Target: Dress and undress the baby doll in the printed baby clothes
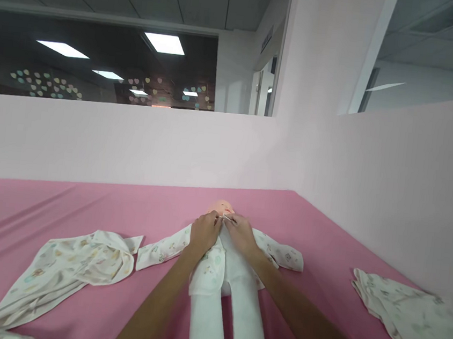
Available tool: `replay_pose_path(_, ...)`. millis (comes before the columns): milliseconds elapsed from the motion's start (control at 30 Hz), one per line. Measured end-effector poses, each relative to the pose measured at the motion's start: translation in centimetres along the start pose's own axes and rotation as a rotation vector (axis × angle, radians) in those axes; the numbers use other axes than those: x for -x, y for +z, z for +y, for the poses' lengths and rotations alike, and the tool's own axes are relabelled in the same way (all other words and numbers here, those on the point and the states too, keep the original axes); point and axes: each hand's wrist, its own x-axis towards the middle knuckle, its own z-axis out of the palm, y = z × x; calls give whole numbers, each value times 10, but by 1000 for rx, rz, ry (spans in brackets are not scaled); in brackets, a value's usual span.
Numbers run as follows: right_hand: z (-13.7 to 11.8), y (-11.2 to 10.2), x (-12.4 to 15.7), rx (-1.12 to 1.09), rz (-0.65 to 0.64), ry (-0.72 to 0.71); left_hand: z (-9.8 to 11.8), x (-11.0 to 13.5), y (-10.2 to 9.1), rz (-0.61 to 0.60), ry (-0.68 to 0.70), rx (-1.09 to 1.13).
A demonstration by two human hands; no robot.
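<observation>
A baby doll (221, 206) lies on its back with its head away from me. It wears a white printed long-sleeved baby shirt (208, 269), the sleeves spread to both sides, and white leg coverings (208, 321). At the neckline, just below the doll's chin, my left hand (205, 230) pinches a thin white tie (227, 218). My right hand (242, 232) is closed on a tie there too, close beside the left. The shirt's front hangs apart over the chest. My fingers and wrists hide part of the collar and the right front.
On the pink sheet (157, 213), a crumpled printed baby garment (75, 256) lies at the left, close to the doll's sleeve. A folded printed cloth (409, 313) rests at the right by the white wall (403, 182). Another white wall (124, 145) with a window stands behind.
</observation>
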Motion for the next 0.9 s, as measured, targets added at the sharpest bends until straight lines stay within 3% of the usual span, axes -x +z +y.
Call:
replay_pose_path(100, 3, -11, 16, 80, 46, 26, 0, -1, 0, -9, -11, 1)
replay_pose_path(233, 16, -46, 62, 466, 98, 19, 0, -1, 1, -26, -35, 26)
replay_pose_path(400, 38, -71, 112, 683, -67, 19, 1, -1, 0, -35, -57, 46)
replay_pose_path(500, 51, -64, 118, 687, -142, -37, 2, -1, -2, -35, -64, 41)
replay_pose_path(700, 59, -59, 106, 607, -124, -79, 1, 0, -3, -39, -64, 34)
replay_pose_path(800, 47, -66, 108, 503, -107, -34, 1, 0, -2, -31, -66, 31)
replay_pose_path(900, 17, -67, 114, 224, -49, 146, 0, 0, 0, -24, -67, 27)
